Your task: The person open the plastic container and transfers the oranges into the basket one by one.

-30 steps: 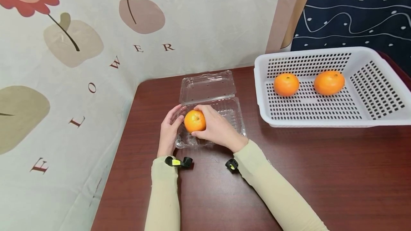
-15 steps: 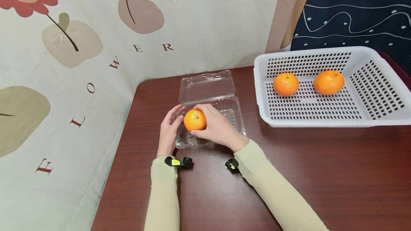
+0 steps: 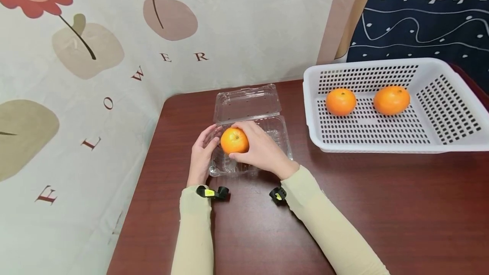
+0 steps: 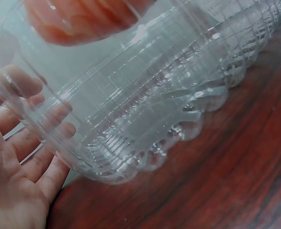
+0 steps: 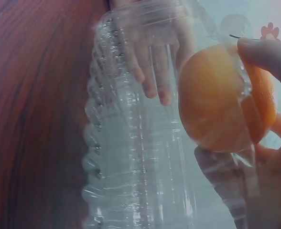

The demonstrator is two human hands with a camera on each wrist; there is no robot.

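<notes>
My right hand [image 3: 263,150] grips an orange [image 3: 234,140] between thumb and fingers over the left part of a clear plastic clamshell container [image 3: 282,137]. In the right wrist view the orange [image 5: 210,102] shows through the container's clear wall, held above its ridged floor. My left hand [image 3: 199,156] stands at the container's left end, its fingers fairly straight and touching the plastic. The left wrist view has the left hand's fingers [image 4: 33,152] spread along the container's corner, with the orange [image 4: 88,21] higher up. The hinged lid [image 3: 247,104] lies folded back toward the wall.
A white perforated basket [image 3: 382,147] stands on the right of the brown table [image 3: 244,232], with two oranges inside, one orange [image 3: 341,102] left of the other orange [image 3: 392,100]. A printed cloth wall [image 3: 244,20] borders the table's back and left edges.
My right hand has shifted slightly right and up in the head view, with the orange in it. The left hand and the container stay nearly where they were.
</notes>
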